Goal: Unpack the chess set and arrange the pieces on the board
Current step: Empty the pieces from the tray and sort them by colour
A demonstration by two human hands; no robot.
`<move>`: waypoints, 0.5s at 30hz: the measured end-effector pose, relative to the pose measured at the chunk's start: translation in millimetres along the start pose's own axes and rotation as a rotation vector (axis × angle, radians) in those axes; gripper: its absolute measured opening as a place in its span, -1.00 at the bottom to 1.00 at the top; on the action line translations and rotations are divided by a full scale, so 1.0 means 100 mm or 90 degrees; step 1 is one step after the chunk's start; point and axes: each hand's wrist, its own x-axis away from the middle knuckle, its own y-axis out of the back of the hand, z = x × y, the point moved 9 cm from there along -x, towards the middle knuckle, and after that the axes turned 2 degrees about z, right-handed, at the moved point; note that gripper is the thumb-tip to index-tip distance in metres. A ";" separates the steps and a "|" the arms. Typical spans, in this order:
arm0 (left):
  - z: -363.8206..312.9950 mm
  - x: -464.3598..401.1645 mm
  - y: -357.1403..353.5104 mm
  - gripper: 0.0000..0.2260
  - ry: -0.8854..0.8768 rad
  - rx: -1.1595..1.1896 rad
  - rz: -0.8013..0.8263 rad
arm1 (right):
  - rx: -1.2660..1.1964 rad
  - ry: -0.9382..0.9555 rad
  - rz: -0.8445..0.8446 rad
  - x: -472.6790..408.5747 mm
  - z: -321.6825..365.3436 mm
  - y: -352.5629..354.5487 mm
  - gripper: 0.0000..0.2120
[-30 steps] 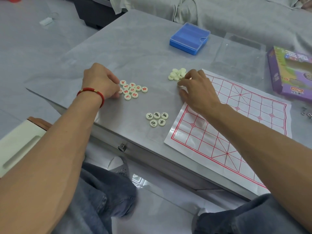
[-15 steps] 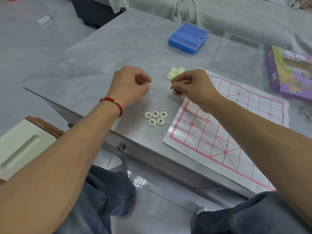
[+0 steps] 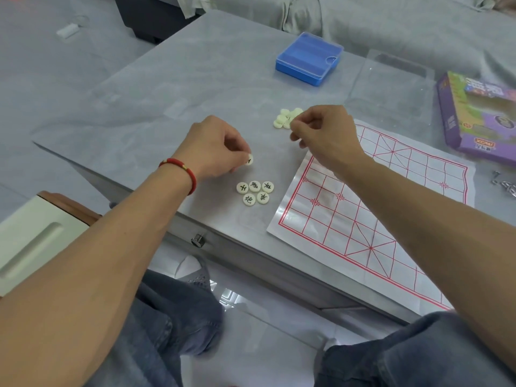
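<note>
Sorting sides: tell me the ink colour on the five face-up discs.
Black, on five cream round discs; head view.

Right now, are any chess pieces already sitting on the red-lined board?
No. The board shows only its bare grid; the five black-marked pieces and the blank-side pile lie on the table beside it.

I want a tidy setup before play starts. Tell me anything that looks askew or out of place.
The paper board lies skewed to the table edge, its near corner overhanging it. No pieces stand on it yet.
</note>
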 end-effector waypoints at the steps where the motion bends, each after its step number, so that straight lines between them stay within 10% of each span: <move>1: -0.01 0.03 -0.01 -0.97 -0.003 -0.047 -0.005 | 0.026 0.000 -0.032 -0.03 -0.05 0.07 -0.90; 15: -0.03 0.05 -0.09 -0.94 0.011 -0.108 0.045 | 0.478 0.154 -0.004 -0.13 -0.19 -0.06 -0.69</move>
